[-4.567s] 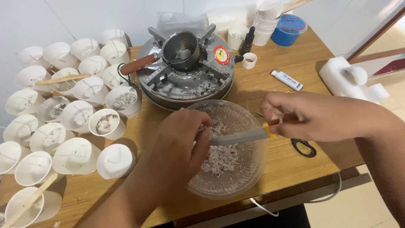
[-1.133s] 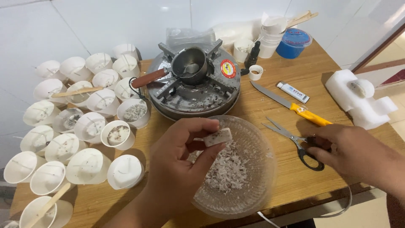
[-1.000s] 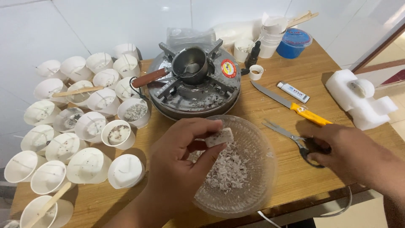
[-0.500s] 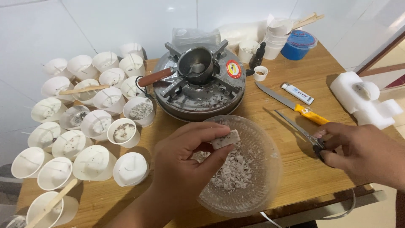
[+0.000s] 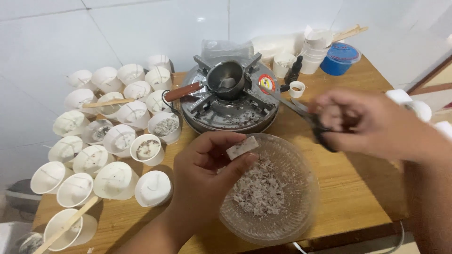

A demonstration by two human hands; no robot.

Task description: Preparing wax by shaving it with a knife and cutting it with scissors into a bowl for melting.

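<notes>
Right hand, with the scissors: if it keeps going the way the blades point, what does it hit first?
The right hand holds scissors whose blades point up-left. Going straight on, they would probably first meet the rim of the round metal stove, then the small pot on it. The hand is blurred and its height is unclear.

We see a wooden table [image 5: 358,188] set against a white tiled wall [image 5: 141,28]; at right, perhaps pale floor, too blurred to tell.

One head-worn camera looks steeply down, close over the wooden table [image 5: 358,188].
</notes>
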